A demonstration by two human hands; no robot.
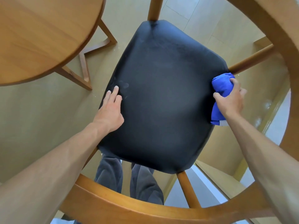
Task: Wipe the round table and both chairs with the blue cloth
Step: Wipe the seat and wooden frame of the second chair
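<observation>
Between the two hands lies the dark padded seat [161, 97] of a wooden chair [145, 206], seen from straight above. The left hand [110, 109] rests flat on the seat's near-left edge, fingers straight and together, holding nothing. The right hand [229, 99] grips a bunched blue cloth [222, 87], fingers and thumb curled round it, and presses it against the seat's right edge, just below where a wooden spindle [252, 59] meets the seat. Part of the cloth hangs out under the right wrist, showing a pale tag or hem. Both bare forearms reach over the chair's curved wooden backrest [288, 50], which sweeps round from below the arms up past the right hand. Beyond the left hand, up and to its left, is the round wooden tabletop [45, 39], its angled legs [84, 65] standing on the pale floor [32, 118]. Beneath the seat, nearer than the hands, the person's dark grey trouser legs [127, 178] show through the gap.
</observation>
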